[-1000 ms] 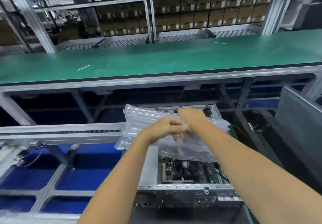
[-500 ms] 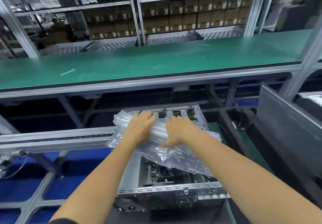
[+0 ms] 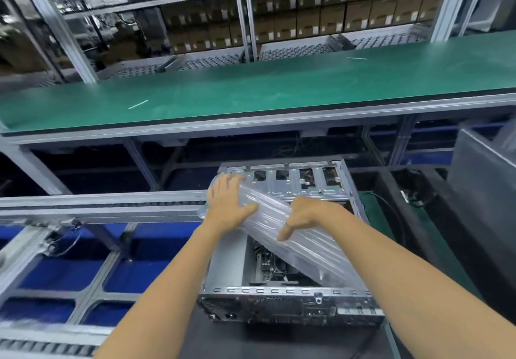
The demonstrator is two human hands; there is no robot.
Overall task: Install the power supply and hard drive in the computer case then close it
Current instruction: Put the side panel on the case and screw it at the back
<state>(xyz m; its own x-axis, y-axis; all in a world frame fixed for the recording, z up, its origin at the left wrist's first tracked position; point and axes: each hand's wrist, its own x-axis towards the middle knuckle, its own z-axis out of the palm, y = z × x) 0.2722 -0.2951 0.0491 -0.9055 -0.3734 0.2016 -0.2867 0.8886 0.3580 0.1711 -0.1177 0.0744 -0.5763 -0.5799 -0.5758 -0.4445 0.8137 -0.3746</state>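
Note:
An open grey computer case lies on its side on a dark mat, its motherboard showing inside. A clear air-cushion wrap lies slanted across the opening, from the far left corner to the near right. My left hand presses flat on the wrap's far left end with spread fingers. My right hand holds the wrap's upper right edge: its thumb lies on top and its fingers are hidden behind the edge. I see no power supply or hard drive that I can pick out.
A grey metal panel stands at the right of the case. A long green bench runs across behind, with shelves of brown boxes beyond. A roller rail and blue bins lie to the left.
The wrap has come down from mid-air onto the case and turned slantwise. My hands moved apart along it, the left one flattening onto its far end.

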